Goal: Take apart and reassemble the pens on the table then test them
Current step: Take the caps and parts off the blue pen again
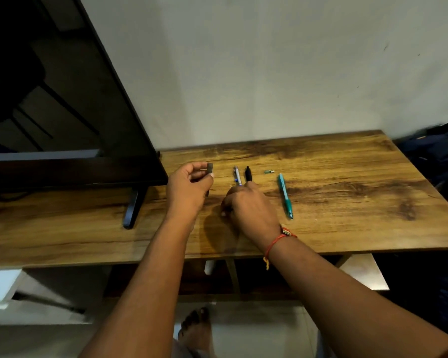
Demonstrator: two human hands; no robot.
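Three pens lie on the wooden table (347, 182): a white-and-blue pen (237, 175), a black pen (248, 173) beside it, and a teal pen (285, 195) further right. A tiny green-and-silver part (269, 171) sits above the teal pen. My left hand (188, 188) is raised and pinches a small dark grey cap-like piece (209, 168) between thumb and fingers. My right hand (248, 205) rests on the table with curled fingers over the near ends of the white and black pens; what it holds is hidden.
A large dark monitor (62, 99) on a black foot (133, 208) fills the left of the table. The wall stands right behind. A dark bag (440, 151) lies off the table's right edge. Shelves and a bare foot (195, 329) show below the front edge.
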